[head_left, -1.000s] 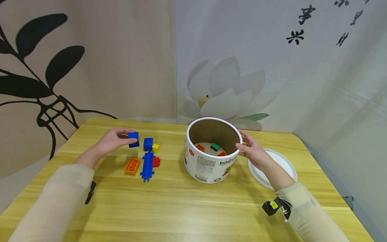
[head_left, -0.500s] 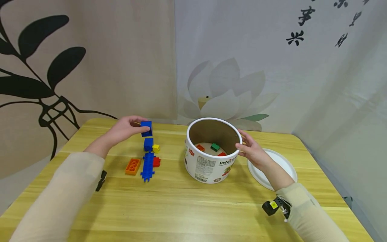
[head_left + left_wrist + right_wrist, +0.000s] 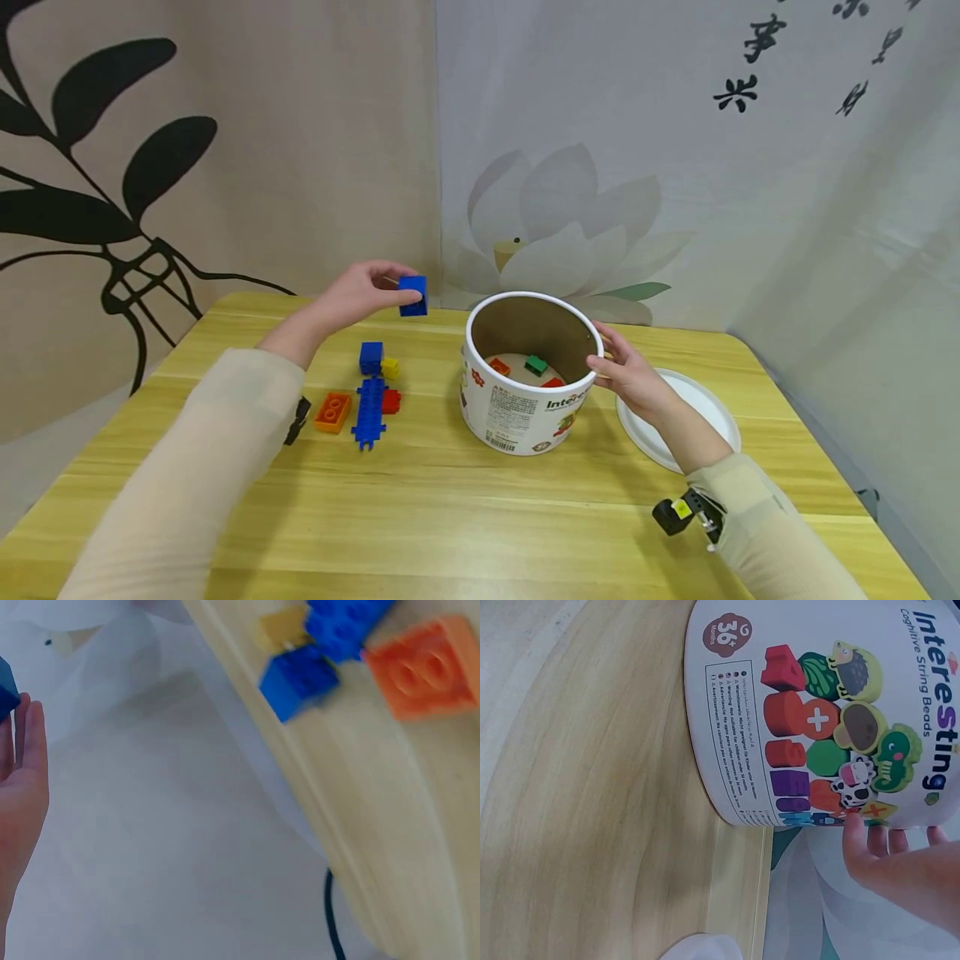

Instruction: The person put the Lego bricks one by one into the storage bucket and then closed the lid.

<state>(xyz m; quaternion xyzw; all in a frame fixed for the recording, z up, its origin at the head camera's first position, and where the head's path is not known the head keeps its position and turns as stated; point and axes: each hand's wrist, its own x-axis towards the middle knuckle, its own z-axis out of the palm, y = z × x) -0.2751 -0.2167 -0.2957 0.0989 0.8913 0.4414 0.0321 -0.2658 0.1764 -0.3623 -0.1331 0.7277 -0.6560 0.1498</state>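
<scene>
Head view: left fingers (image 3: pixel 396 297) pinch blue block (image 3: pixel 413 284), now nearer bucket (image 3: pixel 517 421); right fingers (image 3: pixel 615 340) still hold bucket.

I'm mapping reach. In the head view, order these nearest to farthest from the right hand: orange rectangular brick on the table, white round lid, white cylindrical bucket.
1. White cylindrical bucket: right hand holds it.
2. White round lid: right of bucket.
3. Orange rectangular brick: left of bucket.

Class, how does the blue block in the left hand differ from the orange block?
The blue block is held up in the left hand; the orange block lies on the table. The blue block looks squarish; the orange block is oblong and flatter. Both are toy blocks.
</scene>
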